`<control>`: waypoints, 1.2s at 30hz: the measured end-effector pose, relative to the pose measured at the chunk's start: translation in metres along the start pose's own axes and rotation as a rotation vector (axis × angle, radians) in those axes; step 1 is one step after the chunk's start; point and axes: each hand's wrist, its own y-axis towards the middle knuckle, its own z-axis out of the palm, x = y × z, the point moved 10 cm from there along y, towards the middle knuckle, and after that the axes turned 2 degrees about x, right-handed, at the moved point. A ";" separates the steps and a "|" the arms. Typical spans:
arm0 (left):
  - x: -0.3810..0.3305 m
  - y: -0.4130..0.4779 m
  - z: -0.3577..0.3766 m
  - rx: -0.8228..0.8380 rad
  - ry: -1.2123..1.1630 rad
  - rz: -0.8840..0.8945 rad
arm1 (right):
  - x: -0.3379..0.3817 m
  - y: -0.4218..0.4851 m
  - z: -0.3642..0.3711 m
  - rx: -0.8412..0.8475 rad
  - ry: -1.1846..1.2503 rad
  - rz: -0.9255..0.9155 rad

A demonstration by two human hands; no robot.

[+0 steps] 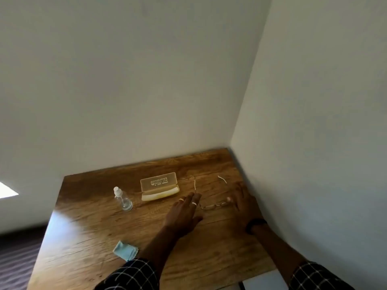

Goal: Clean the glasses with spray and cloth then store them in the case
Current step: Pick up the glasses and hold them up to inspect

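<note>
Your glasses (212,206) lie on the wooden table (88,222), lenses nearest you and both temples unfolded, pointing away toward the back wall (125,91). Your left hand (184,213) reaches in low over the wood with its fingers straight and close together, the tips at the frame's left end; the blur makes it impossible to tell whether they touch it. Your right hand (243,203) is at the frame's right end with its fingers spread and the thumb just beside the lens; whether they touch is equally unclear. That hand works tight against the right wall (314,122), which meets the table's right edge, and the far edge butts against the back wall, so the corner closes both sides. The open room lies to your left. There the open case (160,186) sits just beyond your left hand, with the spray bottle (123,198) upright beside it on its left. A wide bare stretch of wood runs from them to the table's left edge. The blue cloth (125,250) lies folded near the front edge, just beside your left sleeve (134,275).
</note>
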 end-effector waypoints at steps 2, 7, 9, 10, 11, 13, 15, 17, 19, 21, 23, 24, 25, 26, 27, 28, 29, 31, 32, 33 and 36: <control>0.005 0.000 -0.001 0.016 -0.046 -0.048 | -0.003 -0.008 0.002 0.021 0.054 0.027; -0.002 0.007 0.003 0.077 -0.061 -0.018 | -0.004 -0.019 0.012 0.083 0.019 0.033; -0.004 0.013 0.003 0.082 -0.074 -0.019 | -0.004 -0.016 0.014 0.081 0.020 0.035; -0.005 0.015 0.002 0.079 -0.076 -0.021 | -0.004 -0.015 0.014 0.080 0.002 0.034; -0.007 0.017 0.001 0.073 -0.076 -0.019 | -0.003 -0.013 0.015 0.083 -0.011 0.029; -0.008 0.020 0.001 0.068 -0.080 -0.016 | -0.002 -0.010 0.016 0.091 -0.035 0.015; -0.006 0.022 0.000 0.059 -0.089 -0.020 | -0.001 -0.008 0.017 0.089 -0.042 -0.010; -0.002 0.022 0.000 0.051 -0.099 -0.030 | -0.001 -0.007 0.017 0.088 -0.032 -0.031; 0.001 0.022 0.000 0.026 -0.115 -0.027 | 0.000 -0.007 0.017 0.090 -0.021 -0.039; 0.003 0.020 -0.004 -0.017 -0.132 -0.017 | 0.001 -0.008 0.015 0.066 0.017 -0.048; 0.004 0.018 -0.014 -0.075 -0.154 0.009 | 0.003 -0.008 0.006 0.027 0.073 -0.071; 0.005 0.018 -0.020 -0.101 -0.158 0.022 | 0.004 -0.006 0.001 0.012 0.096 -0.077; 0.005 0.018 -0.029 -0.128 -0.161 0.034 | 0.005 -0.005 -0.005 -0.012 0.110 -0.080; 0.006 0.017 -0.039 -0.156 -0.168 0.049 | 0.005 -0.002 -0.012 -0.041 0.121 -0.089; 0.006 0.017 -0.051 -0.193 -0.180 0.069 | 0.007 0.002 -0.019 -0.067 0.131 -0.093; 0.006 0.017 -0.065 -0.228 -0.192 0.089 | 0.010 0.006 -0.027 -0.089 0.146 -0.099; 0.008 0.017 -0.079 -0.265 -0.197 0.108 | 0.016 0.012 -0.036 -0.114 0.158 -0.123; 0.013 0.014 -0.107 -0.335 -0.195 0.136 | 0.033 0.023 -0.051 -0.144 0.183 -0.205; 0.017 0.012 -0.122 -0.367 -0.204 0.138 | 0.044 0.029 -0.060 -0.154 0.192 -0.240; 0.024 0.010 -0.135 -0.397 -0.218 0.133 | 0.054 0.036 -0.068 -0.169 0.202 -0.253; 0.046 -0.001 -0.177 -0.510 -0.241 0.115 | 0.092 0.055 -0.095 -0.202 0.261 -0.304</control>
